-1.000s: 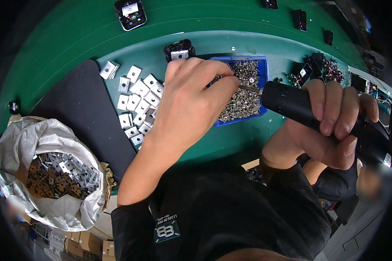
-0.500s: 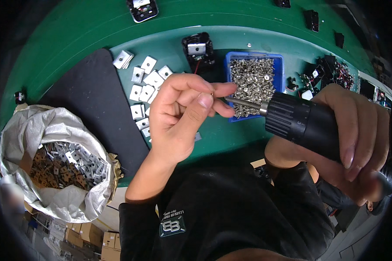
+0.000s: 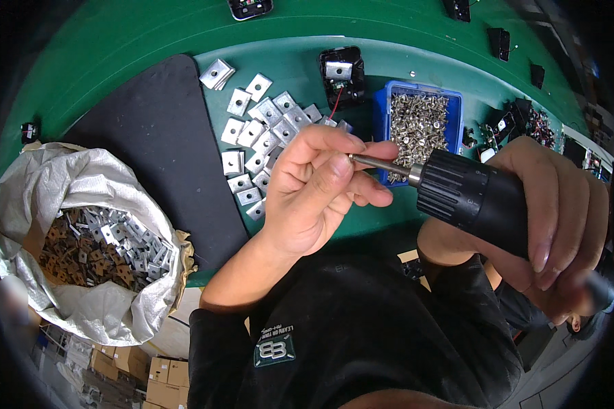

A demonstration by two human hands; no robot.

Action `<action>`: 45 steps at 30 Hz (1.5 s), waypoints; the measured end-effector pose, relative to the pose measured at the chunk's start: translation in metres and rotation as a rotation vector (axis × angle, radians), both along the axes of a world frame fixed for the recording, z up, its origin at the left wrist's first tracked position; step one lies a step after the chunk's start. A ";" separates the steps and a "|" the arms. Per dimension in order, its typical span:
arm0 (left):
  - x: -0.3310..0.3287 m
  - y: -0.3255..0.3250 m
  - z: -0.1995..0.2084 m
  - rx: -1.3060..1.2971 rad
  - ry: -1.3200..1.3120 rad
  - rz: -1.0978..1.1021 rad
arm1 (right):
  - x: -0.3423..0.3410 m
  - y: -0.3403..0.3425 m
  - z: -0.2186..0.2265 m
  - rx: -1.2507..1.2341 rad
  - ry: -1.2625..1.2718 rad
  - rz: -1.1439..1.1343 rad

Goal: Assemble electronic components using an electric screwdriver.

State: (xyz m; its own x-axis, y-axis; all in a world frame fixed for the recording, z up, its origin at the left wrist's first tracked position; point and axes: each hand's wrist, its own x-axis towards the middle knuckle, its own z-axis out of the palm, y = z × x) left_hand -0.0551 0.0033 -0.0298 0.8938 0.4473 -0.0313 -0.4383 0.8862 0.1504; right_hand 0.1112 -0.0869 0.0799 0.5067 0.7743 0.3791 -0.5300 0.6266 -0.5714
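My right hand is wrapped round a black electric screwdriver, its metal bit pointing left. My left hand pinches a small screw between thumb and forefinger, mostly hidden by the fingertips. The bit's tip meets the screw there. Behind my left hand, silvery square metal plates with a centre hole lie spread on the green bench. Beyond them, an open black plastic housing holds one such plate and has a red wire. A blue bin full of screws stands behind the bit.
At left, a white woven sack holds many metal pieces, some brownish. A black mat lies beside the plates. Dark parts with wires are heaped at right. More black housings sit on the far green surface. Another person shows at lower right.
The bit has come up to the screw in my left fingers, closing the earlier gap. My left hand has shifted right and slightly down in view; the bench scene has also shifted right.
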 end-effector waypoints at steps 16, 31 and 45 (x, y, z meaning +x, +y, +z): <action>0.000 -0.017 0.013 -0.378 0.022 -0.021 | 0.018 -0.006 0.007 -0.038 -0.252 0.043; 0.008 0.071 0.008 2.009 0.844 0.325 | -0.006 0.033 -0.030 -0.170 -0.481 -0.357; 0.042 0.074 -0.019 2.029 0.828 0.290 | 0.009 0.048 -0.060 -0.228 -0.624 -0.392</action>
State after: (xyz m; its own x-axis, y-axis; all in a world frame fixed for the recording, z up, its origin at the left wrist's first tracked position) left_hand -0.0136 0.0774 -0.0489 0.8521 0.4386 0.2855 0.1393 -0.7159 0.6842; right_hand 0.1200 -0.0393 0.0196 0.5047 0.6757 0.5373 0.1689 0.5331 -0.8290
